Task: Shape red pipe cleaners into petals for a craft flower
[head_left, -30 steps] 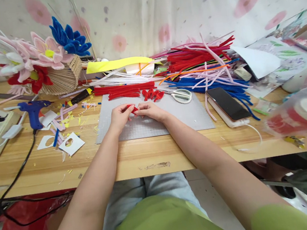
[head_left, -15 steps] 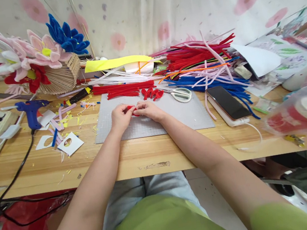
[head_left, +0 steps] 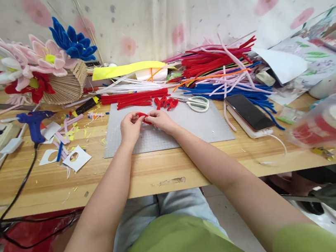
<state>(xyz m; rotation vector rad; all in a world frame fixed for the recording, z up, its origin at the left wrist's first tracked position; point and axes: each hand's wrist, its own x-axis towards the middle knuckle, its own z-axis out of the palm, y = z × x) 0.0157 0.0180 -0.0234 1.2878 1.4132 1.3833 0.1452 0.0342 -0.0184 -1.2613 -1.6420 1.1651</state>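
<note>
My left hand (head_left: 130, 128) and my right hand (head_left: 161, 120) meet above the grey cutting mat (head_left: 200, 132). Between their fingertips is a small red fuzzy piece (head_left: 144, 118), pinched from both sides; the fingers cover part of it. Just beyond my right hand lie several red curled pieces (head_left: 166, 102). A stack of straight red fuzzy stems (head_left: 134, 97) rests along the mat's back edge. Scissors with pale handles (head_left: 198, 103) lie on the mat to the right of the curled pieces.
At left are a blue glue gun (head_left: 34, 124), its black cable and white card scraps (head_left: 77, 157). Fuzzy flowers (head_left: 49, 59) stand behind. A phone (head_left: 249, 111) on a white block, a bagged red cup (head_left: 321, 125) and bundles of coloured stems (head_left: 218, 60) are at right.
The fingertips have drawn slightly apart, and more of the red piece shows between them. My right hand has turned a little. The view has shifted very slightly.
</note>
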